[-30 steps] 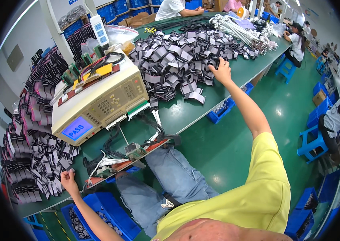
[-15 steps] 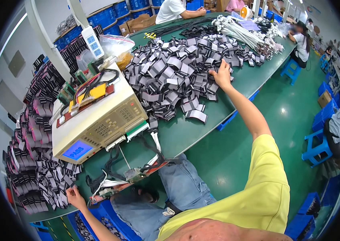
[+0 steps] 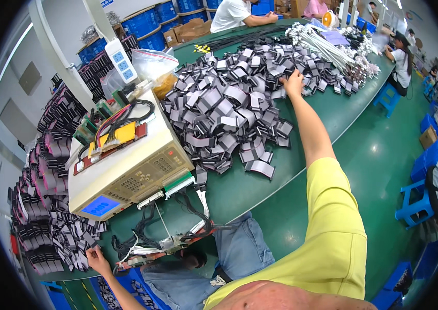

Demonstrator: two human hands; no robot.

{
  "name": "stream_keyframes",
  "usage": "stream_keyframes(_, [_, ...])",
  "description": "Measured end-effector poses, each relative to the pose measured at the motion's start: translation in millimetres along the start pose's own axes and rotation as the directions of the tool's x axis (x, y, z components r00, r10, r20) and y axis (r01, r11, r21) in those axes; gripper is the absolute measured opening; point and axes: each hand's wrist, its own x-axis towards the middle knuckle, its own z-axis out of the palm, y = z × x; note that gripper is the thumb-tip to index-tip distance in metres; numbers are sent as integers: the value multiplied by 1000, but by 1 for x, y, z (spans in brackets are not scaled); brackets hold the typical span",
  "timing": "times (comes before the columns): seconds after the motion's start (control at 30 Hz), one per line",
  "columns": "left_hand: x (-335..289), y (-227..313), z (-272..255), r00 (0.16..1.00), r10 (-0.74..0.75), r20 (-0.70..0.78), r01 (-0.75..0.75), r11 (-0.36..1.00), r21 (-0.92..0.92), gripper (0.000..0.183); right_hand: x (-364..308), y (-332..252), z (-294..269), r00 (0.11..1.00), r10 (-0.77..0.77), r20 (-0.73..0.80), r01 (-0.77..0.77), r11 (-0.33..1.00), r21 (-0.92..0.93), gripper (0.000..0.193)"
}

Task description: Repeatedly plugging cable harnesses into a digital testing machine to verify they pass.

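A big heap of short grey ribbon cables with black connectors [image 3: 224,113] covers the middle of the green bench. At its far right side my right hand [image 3: 294,84] reaches in, thumb and fingers apart, touching the cables. My left hand [image 3: 98,261] is at the near left, its fingers pinched on the end of a ribbon cable [image 3: 89,240] beside a second, smaller pile of cables [image 3: 71,237]. Between my hands stands a beige test instrument [image 3: 131,170] with a lit blue screen. Wired connectors [image 3: 170,243] lie along the bench edge before it.
A white power strip [image 3: 121,61] is fixed to a post behind the instrument. Stacked ribbon cables [image 3: 35,206] stand at the left. White cable bundles [image 3: 317,46] lie at the far end. Blue bins [image 3: 136,284] sit below the bench. Other people sit around, some near blue stools [image 3: 414,204].
My right hand has pushed farther over the heap, its fingers now lower among the cables. The left hand stays by the smaller pile. The whole view has shifted slightly.
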Motion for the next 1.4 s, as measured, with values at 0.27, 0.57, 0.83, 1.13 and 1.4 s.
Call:
stream_keyframes(0.27, [1, -3, 15, 999, -2, 38, 3, 1000, -19, 21, 41, 42, -29, 960, -247, 128, 231, 964, 129, 87])
stream_keyframes(0.57, [-1, -11, 0, 999, -29, 35, 31, 998, -60, 19, -214, 12, -177, 691, -631, 353, 511, 771, 379, 113])
stream_keyframes(0.83, [-1, -19, -2, 998, -42, 37, 44, 998, -47, 24, -269, -10, -148, 678, -624, 389, 647, 757, 87, 111])
stream_keyframes(1.13, [-1, -18, -1, 999, -34, 19, 34, 999, -36, 26, -198, 3, -117, 738, -606, 297, 635, 773, 2, 56])
stream_keyframes(1.4, [-3, -10, -2, 1000, -21, 20, 21, 999, 37, 25, -158, 21, -130, 697, -582, 419, 615, 785, 69, 64])
